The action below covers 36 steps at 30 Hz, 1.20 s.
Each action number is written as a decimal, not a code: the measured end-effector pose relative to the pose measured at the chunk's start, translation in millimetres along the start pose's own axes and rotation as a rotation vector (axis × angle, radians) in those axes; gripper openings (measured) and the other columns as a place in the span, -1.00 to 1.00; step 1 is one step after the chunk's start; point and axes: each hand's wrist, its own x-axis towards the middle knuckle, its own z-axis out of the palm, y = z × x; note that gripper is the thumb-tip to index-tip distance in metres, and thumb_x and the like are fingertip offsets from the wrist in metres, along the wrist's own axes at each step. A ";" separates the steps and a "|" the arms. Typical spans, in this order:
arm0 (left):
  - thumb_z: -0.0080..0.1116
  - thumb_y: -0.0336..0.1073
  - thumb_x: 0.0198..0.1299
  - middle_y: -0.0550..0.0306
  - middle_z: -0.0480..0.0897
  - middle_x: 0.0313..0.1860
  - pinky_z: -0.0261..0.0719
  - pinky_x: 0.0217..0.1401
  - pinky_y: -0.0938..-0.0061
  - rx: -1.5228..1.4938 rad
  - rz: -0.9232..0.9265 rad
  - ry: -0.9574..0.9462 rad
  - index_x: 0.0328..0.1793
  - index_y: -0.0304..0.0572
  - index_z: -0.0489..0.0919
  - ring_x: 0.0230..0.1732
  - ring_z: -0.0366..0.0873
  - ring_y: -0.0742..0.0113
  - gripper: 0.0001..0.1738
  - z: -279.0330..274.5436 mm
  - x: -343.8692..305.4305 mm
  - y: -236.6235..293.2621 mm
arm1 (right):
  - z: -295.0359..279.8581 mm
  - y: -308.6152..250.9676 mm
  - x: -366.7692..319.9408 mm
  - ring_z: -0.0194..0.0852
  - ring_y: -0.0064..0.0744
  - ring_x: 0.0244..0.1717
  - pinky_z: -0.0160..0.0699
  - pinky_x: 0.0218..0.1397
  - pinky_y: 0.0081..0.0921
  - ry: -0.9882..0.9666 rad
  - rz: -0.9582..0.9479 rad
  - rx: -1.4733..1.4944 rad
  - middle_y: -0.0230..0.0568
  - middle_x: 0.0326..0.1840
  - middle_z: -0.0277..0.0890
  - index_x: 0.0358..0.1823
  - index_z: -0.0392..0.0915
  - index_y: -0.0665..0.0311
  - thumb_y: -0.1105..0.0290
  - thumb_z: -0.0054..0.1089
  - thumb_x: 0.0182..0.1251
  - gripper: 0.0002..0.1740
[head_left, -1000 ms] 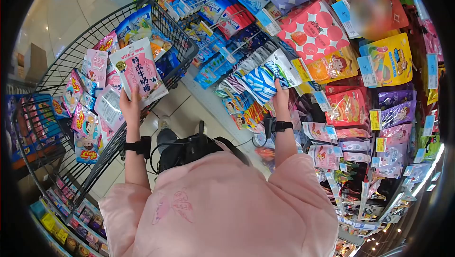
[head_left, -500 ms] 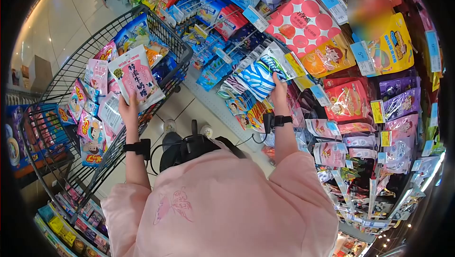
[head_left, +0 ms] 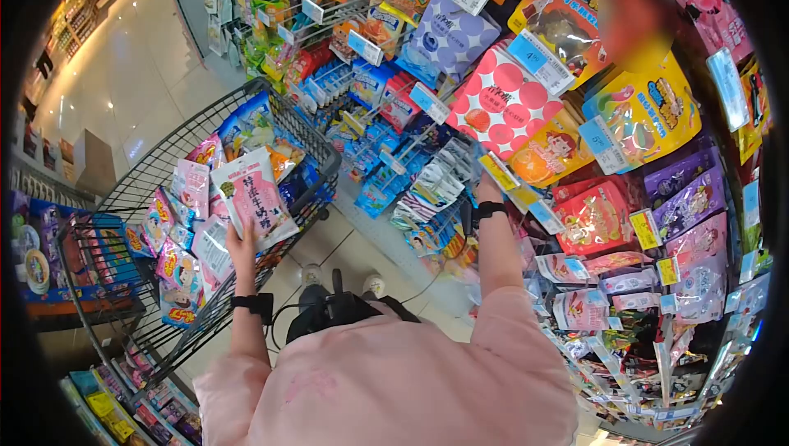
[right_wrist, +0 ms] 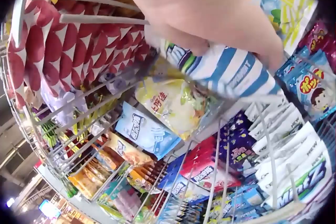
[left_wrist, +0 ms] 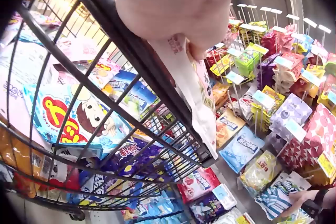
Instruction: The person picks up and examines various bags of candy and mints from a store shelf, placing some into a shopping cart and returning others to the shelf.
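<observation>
My left hand (head_left: 241, 250) pinches the lower edge of a pink-and-white milk candy bag (head_left: 256, 198), held over the near rim of the shopping cart (head_left: 330, 158). The left wrist view shows this bag edge-on, beside the cart's dark rail. At the candy rack, my right hand (head_left: 488, 191) is partly hidden by price tags. In the right wrist view, its fingers grip the top of a blue-and-white striped mint candy bag (right_wrist: 239, 71). White mint candy bags (right_wrist: 302, 176) hang on a hook close by.
Several candy bags (head_left: 185, 269) lie in the cart. Wire hooks with price tags (head_left: 538, 60) jut out from the rack on the right. Strawberry-patterned bags (head_left: 501, 101) hang just above the right hand. Tiled floor (head_left: 156, 51) stretches beyond the cart.
The right hand has moved the striped mint candy bag in toward the rack, behind the price tags. The left hand still holds the milk candy bag. The head view has shifted.
</observation>
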 end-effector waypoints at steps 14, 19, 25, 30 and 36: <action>0.11 -0.34 0.03 0.13 0.56 -0.30 0.40 -0.23 0.58 -0.020 -0.030 -0.611 -0.09 -0.34 0.45 -0.32 0.45 0.48 -0.68 29.5 -8.1 25.4 | 66.6 -116.8 -311.0 0.37 -0.49 -0.09 0.36 -0.03 -0.54 -1.267 -0.055 0.500 -0.27 -0.07 0.39 0.00 0.29 0.31 0.32 0.12 0.14 -0.59; 0.11 -0.31 0.04 0.10 0.57 -0.32 0.42 -0.23 0.57 0.004 0.072 -0.738 -0.07 -0.32 0.44 -0.32 0.48 0.46 -0.67 36.1 -14.2 42.4 | 50.4 -146.3 -343.0 0.37 -0.51 -0.10 0.38 -0.06 -0.54 -1.194 0.256 0.573 -0.29 -0.10 0.40 -0.02 0.31 0.31 0.35 0.20 0.04 -0.54; 0.14 -0.23 0.00 0.00 0.54 -0.36 0.43 -0.38 0.46 0.311 0.260 -0.856 -0.15 -0.31 0.44 -0.44 0.50 0.22 -0.66 32.5 -19.4 77.1 | 34.5 -146.0 -351.0 0.39 -0.54 -0.15 0.39 -0.09 -0.56 -1.025 0.249 0.642 -0.31 -0.15 0.44 -0.04 0.35 0.32 0.44 0.22 -0.01 -0.55; 0.18 -0.18 -0.09 -0.18 0.42 -0.05 0.29 0.05 0.26 0.501 0.507 -0.819 0.08 -0.28 0.31 -0.03 0.35 -0.11 -0.40 20.0 3.0 25.6 | 19.7 -142.5 -342.0 0.37 -0.55 -0.13 0.37 -0.06 -0.55 -1.017 0.041 0.495 -0.26 -0.11 0.43 -0.01 0.34 0.34 0.46 0.23 -0.04 -0.51; 0.05 -0.14 0.05 -0.24 0.50 -0.25 0.43 -0.37 0.14 0.851 0.287 -0.735 0.04 -0.27 0.31 -0.32 0.48 -0.19 -0.51 7.9 -1.5 -5.9 | -10.2 -119.9 -318.6 0.41 -0.51 -0.19 0.39 -0.11 -0.53 -0.766 -0.009 0.377 -0.24 -0.17 0.47 -0.04 0.35 0.33 0.41 0.25 -0.08 -0.50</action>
